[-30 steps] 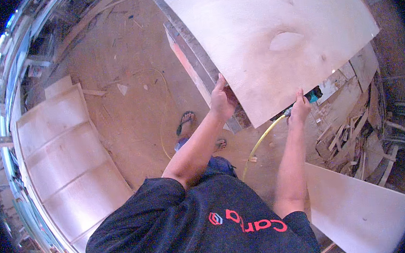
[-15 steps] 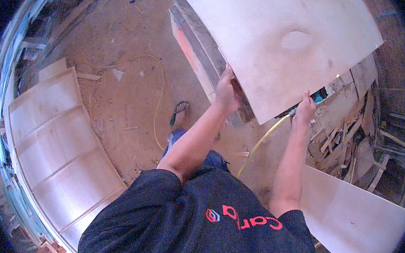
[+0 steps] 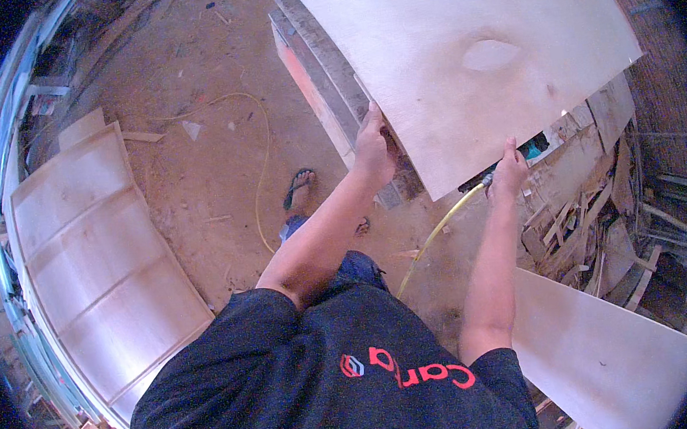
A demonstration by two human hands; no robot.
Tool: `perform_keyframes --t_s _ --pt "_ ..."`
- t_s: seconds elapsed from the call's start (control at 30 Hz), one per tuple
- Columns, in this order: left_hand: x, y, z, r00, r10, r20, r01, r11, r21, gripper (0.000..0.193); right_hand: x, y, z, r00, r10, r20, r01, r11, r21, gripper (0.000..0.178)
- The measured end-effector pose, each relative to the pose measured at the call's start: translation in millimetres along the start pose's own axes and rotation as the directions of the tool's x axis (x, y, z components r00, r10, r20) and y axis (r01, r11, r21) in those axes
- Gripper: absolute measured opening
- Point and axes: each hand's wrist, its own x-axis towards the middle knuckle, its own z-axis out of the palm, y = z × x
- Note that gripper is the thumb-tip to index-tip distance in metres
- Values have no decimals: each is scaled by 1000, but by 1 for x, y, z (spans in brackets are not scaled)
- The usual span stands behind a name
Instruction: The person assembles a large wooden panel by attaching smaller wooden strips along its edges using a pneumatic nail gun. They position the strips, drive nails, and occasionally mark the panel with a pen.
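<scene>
A large pale plywood sheet [image 3: 439, 102] with a round light patch lies at the upper right, over a wooden bench. My left hand [image 3: 375, 151] grips its left edge, thumb up along the side and fingers partly hidden beneath. On the near edge, my right hand [image 3: 507, 173] is closed with its thumb on top; its fingers are out of sight under the sheet. A yellow hose [image 3: 443, 223] runs up to a dark fitting just left of my right hand. Under the sheet's edge, right of that hand, shows part of a teal object [image 3: 533, 148], mostly covered.
A long framed panel [image 3: 101, 258] with cross ridges lies at the left. Another pale board [image 3: 604, 347] is at the lower right, below a heap of wood scraps [image 3: 579, 232]. The hose loops across the dirt floor [image 3: 203, 169] near my sandalled foot [image 3: 300, 190].
The whole view has shifted slightly, so most things sit a little further left and up. Both hands keep their places on the plywood sheet.
</scene>
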Motion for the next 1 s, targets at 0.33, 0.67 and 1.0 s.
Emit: perform_keyframes --t_s 0.33,0.67,1.0 --pt "9 2 -10 993 -60 -102 72 989 126 47 4 10 5 999 46 25 -50 978 203 38" --pt "4 4 7 984 -20 -177 38 994 100 47 11 15 3 997 52 55 -63 977 204 39" --pt "21 20 -24 939 78 -334 139 804 578 40 11 15 1 999 15 46 -17 999 32 45"
